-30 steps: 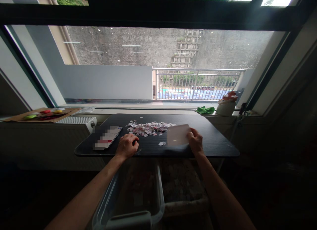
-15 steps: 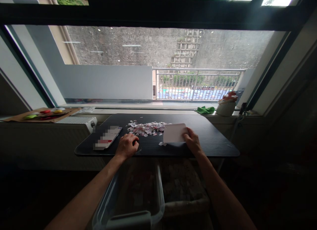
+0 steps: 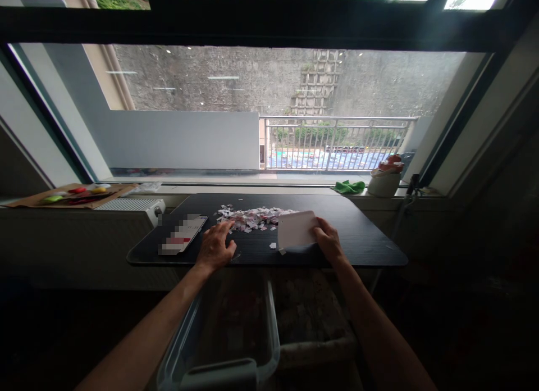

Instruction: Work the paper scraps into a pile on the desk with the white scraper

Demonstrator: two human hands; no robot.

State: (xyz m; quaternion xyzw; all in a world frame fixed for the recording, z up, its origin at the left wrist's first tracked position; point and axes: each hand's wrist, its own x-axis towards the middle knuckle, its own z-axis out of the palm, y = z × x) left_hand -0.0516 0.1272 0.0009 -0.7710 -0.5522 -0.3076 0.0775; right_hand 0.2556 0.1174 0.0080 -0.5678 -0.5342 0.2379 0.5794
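Note:
A heap of small pale paper pieces [image 3: 252, 218] lies across the middle of the dark table [image 3: 362, 239]. My right hand [image 3: 328, 238] grips a flat whitish card [image 3: 297, 229] by its right edge. The card stands tilted at the right end of the heap and hides part of it. Two loose pieces [image 3: 273, 245] lie by the card's lower left corner. At the heap's left end, my left hand [image 3: 215, 246] rests with fingers apart and nothing in it. Left of that hand lies a flat printed box or card [image 3: 185, 235], partly blurred out.
Below the table's front edge stand a clear plastic bin [image 3: 273, 323] and a second container [image 3: 315, 346] with dim contents. A green cloth [image 3: 347, 187] and a whitish container [image 3: 384, 183] sit on the sill. A radiator [image 3: 147, 211] and a brown board [image 3: 54, 195] are at left.
My left fingers have uncurled and spread toward the heap. The card has tilted slightly, its lower edge moving nearer me, and a loose piece at its lower edge has shifted toward me.

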